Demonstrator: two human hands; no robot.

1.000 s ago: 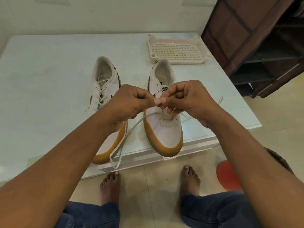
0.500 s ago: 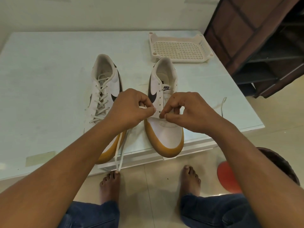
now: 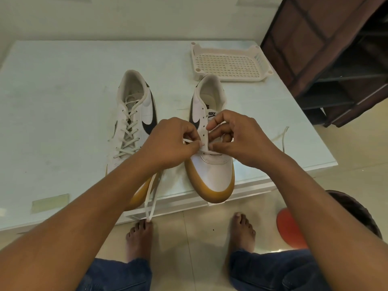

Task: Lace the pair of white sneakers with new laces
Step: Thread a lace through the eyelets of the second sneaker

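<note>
white gum-soled leather sneaker (image 3: 212, 173): long axis near-far, toe toward person | left hand (image 3: 170, 143): pinching flat white lace (image 3: 211, 152) | right hand (image 3: 237, 139): curled, pinching lace at lowest eyelets

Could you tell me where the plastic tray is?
In the head view, the tray sits far right on the table, just behind the right-hand sneaker.

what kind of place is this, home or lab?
Probably a home: bare feet on a tiled floor, a brown fabric-covered rack with shelves at right, and a plastic tray on a low table.
</note>
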